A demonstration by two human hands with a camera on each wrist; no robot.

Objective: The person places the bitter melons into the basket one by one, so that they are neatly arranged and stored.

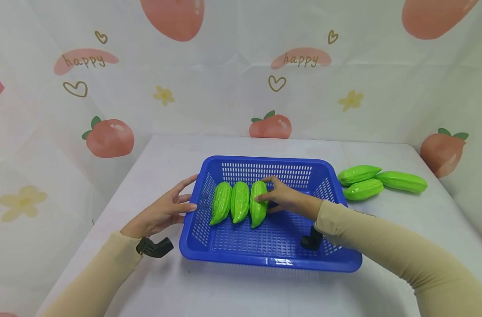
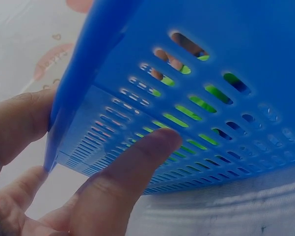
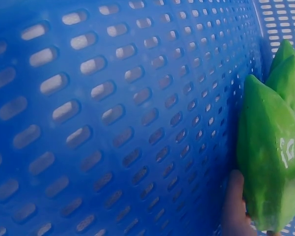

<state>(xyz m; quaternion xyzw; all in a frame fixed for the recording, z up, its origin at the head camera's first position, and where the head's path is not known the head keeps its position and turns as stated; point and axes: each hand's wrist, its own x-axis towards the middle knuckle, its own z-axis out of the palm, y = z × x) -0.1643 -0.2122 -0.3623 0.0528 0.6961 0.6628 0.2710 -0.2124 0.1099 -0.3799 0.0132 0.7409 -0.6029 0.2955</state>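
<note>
A blue basket (image 1: 261, 264) with slotted walls stands on the table. Three shiny green bitter melons lie side by side in its left half: a left one (image 1: 221, 200), a middle one (image 1: 239, 200) and a right one (image 1: 258, 211). My right hand (image 1: 284, 197) reaches inside and holds the right bitter melon between thumb and fingers. In the right wrist view that bitter melon (image 3: 270, 157) rests beside a finger, near the basket floor (image 3: 137, 113). At the left rim, my left hand (image 1: 163, 213) touches the basket with spread fingers; its thumb (image 2: 137, 167) lies against the outer wall.
Outside the basket to the right lie three more bitter melons: a back one (image 1: 359, 174), a front one (image 1: 364, 189) and a far right one (image 1: 402, 181). A printed cloth (image 1: 217, 88) hangs behind the white table (image 1: 225, 290). Each wrist carries a black mount (image 1: 155, 247).
</note>
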